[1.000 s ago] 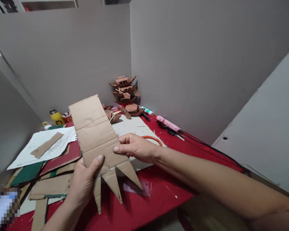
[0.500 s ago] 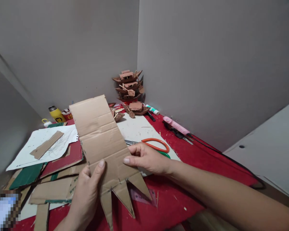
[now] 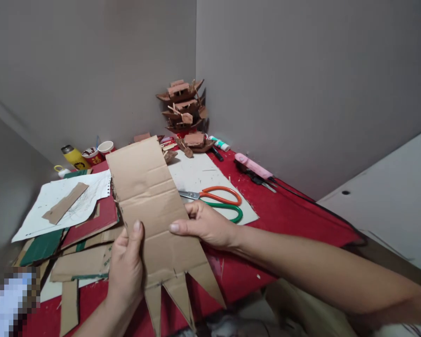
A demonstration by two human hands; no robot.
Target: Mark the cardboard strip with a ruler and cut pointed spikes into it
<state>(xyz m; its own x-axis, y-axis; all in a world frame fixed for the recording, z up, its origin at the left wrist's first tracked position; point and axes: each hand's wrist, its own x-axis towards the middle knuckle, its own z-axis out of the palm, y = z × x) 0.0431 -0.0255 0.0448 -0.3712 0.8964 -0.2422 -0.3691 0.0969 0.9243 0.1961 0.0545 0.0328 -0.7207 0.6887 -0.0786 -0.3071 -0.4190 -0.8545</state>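
Observation:
A long tan cardboard piece (image 3: 150, 206) is held up over the front of the table, its near end cut into pointed triangular flaps. My left hand (image 3: 128, 262) grips its left edge, thumb on the face and fingers behind. On the right edge, my right hand (image 3: 205, 224) pinches it the same way, thumb on top. Just beyond my right hand, scissors (image 3: 221, 199) with one orange and one green handle lie on a white sheet (image 3: 199, 171). The cardboard covers part of that sheet and the tip of the scissors.
Cardboard scraps (image 3: 80, 267) and a scribbled paper (image 3: 31, 215) pile up at left. Small boat models (image 3: 180, 105) are stacked in the corner. A pink corded tool (image 3: 254, 166) lies on the red cloth (image 3: 287, 206) at right. Behind the pile stand a yellow bottle (image 3: 75, 157) and paper cups (image 3: 106, 148).
The view has tilted down and shifted slightly, so the table items sit higher. Both hands still hold the cardboard, now drawn a little nearer, and more of the scissors shows.

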